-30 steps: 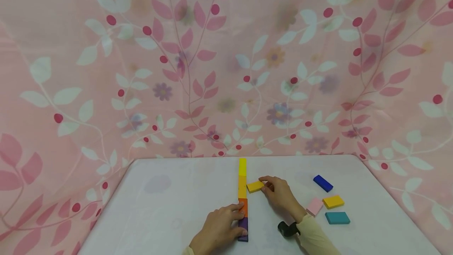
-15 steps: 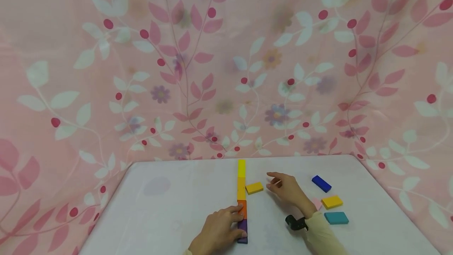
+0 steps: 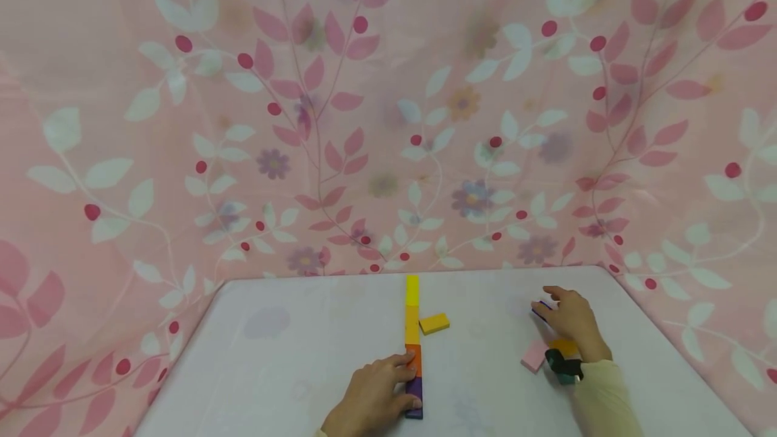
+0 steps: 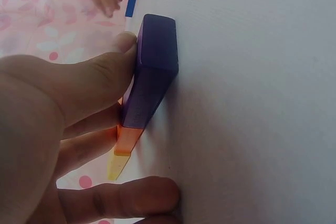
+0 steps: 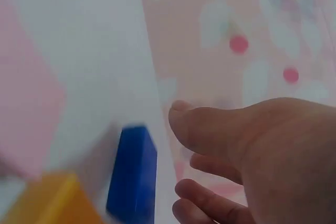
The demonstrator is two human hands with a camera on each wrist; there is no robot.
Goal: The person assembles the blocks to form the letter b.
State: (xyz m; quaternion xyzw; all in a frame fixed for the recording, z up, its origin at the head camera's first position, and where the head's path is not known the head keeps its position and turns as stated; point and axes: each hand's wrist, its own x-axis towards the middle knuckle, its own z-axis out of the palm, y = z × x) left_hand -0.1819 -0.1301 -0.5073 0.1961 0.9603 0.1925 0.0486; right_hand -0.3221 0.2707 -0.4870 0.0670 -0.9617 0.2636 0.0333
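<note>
A straight row of blocks stands on the white table: bright yellow [image 3: 413, 290], amber yellow [image 3: 412, 324], orange [image 3: 416, 364] and purple [image 3: 415, 388]. My left hand [image 3: 375, 393] rests on its near end, thumb on the purple block and fingertips on the orange one. In the left wrist view the thumb lies against the purple block [image 4: 157, 51]. On the right, my right hand [image 3: 572, 319] hovers with spread fingers over a dark blue block [image 3: 539, 313], partly hiding it. The right wrist view shows a gap between that hand and the blue block [image 5: 133, 171].
A loose yellow block [image 3: 434, 323] lies beside the row, close to the amber one. Near the right forearm are a pink block [image 3: 534, 356], another yellow block [image 3: 564, 346] and a teal block [image 3: 566, 379], mostly hidden by the black wrist camera [image 3: 561, 361]. A patterned pink curtain [image 3: 364, 120] hangs behind.
The right hand has let go of the loose yellow block beside the row and moved right to the dark blue block. The left hand stays on the row.
</note>
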